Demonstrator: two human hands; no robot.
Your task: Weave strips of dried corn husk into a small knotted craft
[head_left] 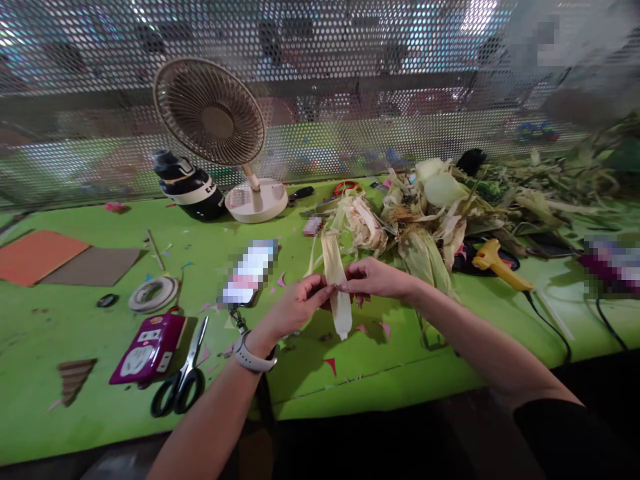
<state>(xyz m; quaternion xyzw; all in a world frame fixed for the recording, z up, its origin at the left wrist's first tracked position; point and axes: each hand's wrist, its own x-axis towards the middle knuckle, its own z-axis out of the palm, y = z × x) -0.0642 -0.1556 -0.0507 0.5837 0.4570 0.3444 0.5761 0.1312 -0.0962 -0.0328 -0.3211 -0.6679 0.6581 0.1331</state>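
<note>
A long pale strip of corn husk [334,257] stands upright between my two hands, pinched across its middle. My left hand [300,303] grips it from the left, thumb and fingertips pressed together; a light watch band circles that wrist. From the right, my right hand [373,277] pinches the same strip, its fingertips meeting those of the left. The strip's lower end hangs over the green table [395,367]. Just behind the hands lies a heap of corn husks [415,207], some dry and curled, some green.
Left of my hands are a phone [250,270], scissors [185,373], a purple pouch [150,350] and a tape roll [154,293]. A fan [215,127] and a black bottle [193,190] stand behind. A yellow glue gun [500,263] with its cord lies right. Paper scraps dot the table.
</note>
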